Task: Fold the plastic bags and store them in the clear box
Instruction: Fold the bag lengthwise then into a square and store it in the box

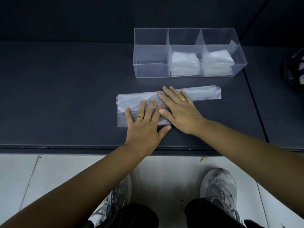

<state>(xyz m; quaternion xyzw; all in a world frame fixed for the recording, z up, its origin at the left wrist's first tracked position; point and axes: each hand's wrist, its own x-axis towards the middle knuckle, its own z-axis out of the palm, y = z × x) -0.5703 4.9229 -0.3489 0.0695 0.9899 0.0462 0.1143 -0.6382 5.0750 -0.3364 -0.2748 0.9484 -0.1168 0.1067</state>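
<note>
Both my hands are flat on a plastic bag.

My left hand (143, 124) and right hand (179, 111) lie open with straight fingers, pressing down on the long folded plastic bag (205, 93) on the dark mat (65, 96). The clear box (152, 69) sits just behind it, far and right. Folded bags (185, 63) fill its middle and right parts.

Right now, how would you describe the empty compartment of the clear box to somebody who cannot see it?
On the dark surface stands a clear box, split into three compartments side by side. The left compartment is the one: it holds nothing, while the middle and right ones hold stacks of folded bags.
</note>
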